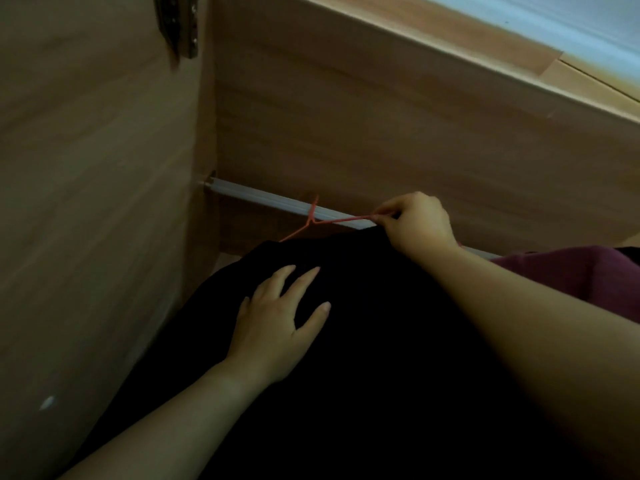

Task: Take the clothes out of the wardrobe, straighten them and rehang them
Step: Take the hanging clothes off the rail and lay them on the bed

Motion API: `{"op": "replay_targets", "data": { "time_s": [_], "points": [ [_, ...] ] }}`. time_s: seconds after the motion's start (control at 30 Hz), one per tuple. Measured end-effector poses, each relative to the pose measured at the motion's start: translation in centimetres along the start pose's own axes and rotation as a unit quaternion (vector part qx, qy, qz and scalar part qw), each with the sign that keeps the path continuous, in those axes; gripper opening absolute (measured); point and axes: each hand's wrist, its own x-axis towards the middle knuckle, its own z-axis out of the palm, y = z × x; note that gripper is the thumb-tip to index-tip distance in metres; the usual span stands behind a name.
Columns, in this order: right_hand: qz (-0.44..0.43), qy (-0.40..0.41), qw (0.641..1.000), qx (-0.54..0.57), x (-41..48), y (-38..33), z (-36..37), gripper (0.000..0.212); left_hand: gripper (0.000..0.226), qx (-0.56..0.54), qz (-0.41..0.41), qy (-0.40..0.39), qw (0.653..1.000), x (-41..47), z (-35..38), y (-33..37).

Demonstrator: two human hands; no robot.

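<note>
Black garment [381,358]: inside the wardrobe [104,168], on an orange hanger [311,220] whose hook sits at the white rail [263,198]. Right grip [417,223]: fingers curled, pinching the hanger's right arm. Left grip [277,327]: fingers straight and spread, flat on the black cloth. Maroon garment [571,275]: just beside, to the right.

Two hands are in view: the left hand [277,323] lies flat on the black garment [363,375], and the right hand [415,223] pinches the one orange hanger [311,220]. Garments number two: the black one and one maroon garment [571,275] just right of the right forearm. One pale rail [263,197] runs behind the right hand and off to its left, and one metal hinge [180,26] sits far above the left hand.
</note>
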Motion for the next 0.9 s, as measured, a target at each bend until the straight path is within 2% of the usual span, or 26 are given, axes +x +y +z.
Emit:
{"op": "replay_targets", "data": {
  "time_s": [0.13, 0.53, 0.6, 0.73, 0.9],
  "points": [
    [0.022, 0.022, 0.999, 0.008, 0.4, 0.0, -1.0, 0.008, 0.056, 0.000, 0.009, -0.016, 1.000, 2.1, -0.8, 1.0],
    [0.041, 0.035, 0.998, 0.012, -4.2, 2.4, -3.6, 0.009, 0.063, -0.005, 0.039, -0.050, 0.998, -1.5, -1.2, 2.5],
    [0.054, 0.012, 0.998, 0.029, -6.1, 2.9, -4.3, 0.009, 0.063, -0.021, 0.043, -0.030, 0.998, -3.3, -1.3, 3.2],
    [0.053, -0.011, 0.997, 0.063, -12.4, 3.1, -5.5, 0.016, 0.063, -0.046, 0.055, 0.069, 0.995, -7.7, -2.3, 3.7],
    [0.055, -0.030, 0.989, 0.135, -21.7, 3.8, -7.7, 0.012, 0.063, 0.034, -0.007, 0.056, 0.998, -13.9, -3.3, 2.5]
  ]
}}
